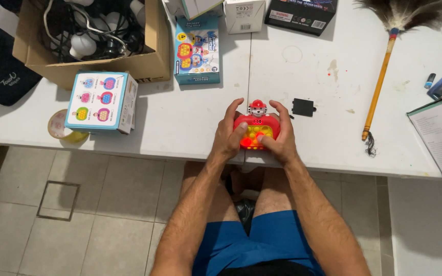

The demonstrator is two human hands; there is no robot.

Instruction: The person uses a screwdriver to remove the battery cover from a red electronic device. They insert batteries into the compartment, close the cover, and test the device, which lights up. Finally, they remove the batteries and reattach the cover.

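**Head view: both hands wrapped around a lit toy at the table's near edge**

Head camera looks straight down on a white table (190,122), where a small red plastic push-button game toy (256,130) with a cartoon puppy head on top and glowing yellow bubbles is held just above the near edge. The left hand (228,135) grips the toy's left side, fingers curled behind it and the thumb pressed onto a glowing button near the lower left. The right hand (281,135) clasps the right side in the same way, fingers arched over the top corner; its thumb seems to rest on the button field, though the glow makes the exact contact hard to judge.

Just right of the hands lies a small black rectangular plastic cover (303,107), apart from the toy. Further right, a feather duster with an orange stick (379,82) stretches diagonally across the table. To the left sits a white and blue cardboard box printed with coloured toys (101,102), with a roll of yellowish tape (60,128) beside it. Behind that stands an open brown cardboard carton of white bulbs and black cable (144,61), and next to it a blue toy package (196,48) lies flat.
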